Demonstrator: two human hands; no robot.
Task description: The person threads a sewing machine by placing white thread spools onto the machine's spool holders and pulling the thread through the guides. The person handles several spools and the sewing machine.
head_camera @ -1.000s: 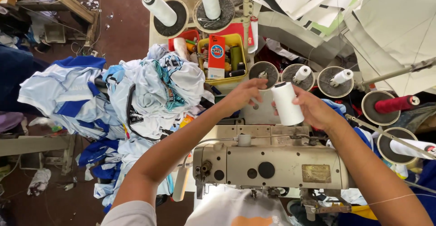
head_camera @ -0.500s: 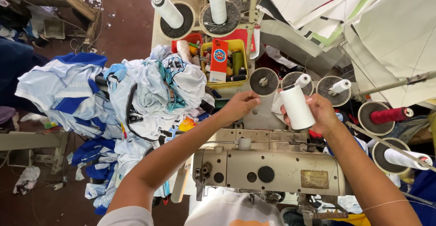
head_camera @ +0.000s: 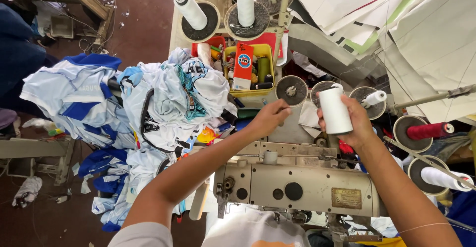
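Since the earlier frame the white thread cone (head_camera: 335, 111) has drifted a little right and up, toward the empty spool stands. Largest in view, the heap of blue and white garments (head_camera: 148, 108) sprawls left across the worktop, beside the beige sewing machine (head_camera: 297, 190). Behind them sits a yellow tray (head_camera: 265, 91) of small bottles and a box. The right hand (head_camera: 354, 123) is wrapped around the cone's lower half, holding it upright above the machine. The left hand (head_camera: 270, 118) is pinched closed near a round spool stand (head_camera: 291, 89), possibly on a thread end, though that is too fine to see. The cone looks light and stiff, its wound surface slippery; gripping the body seems surest.
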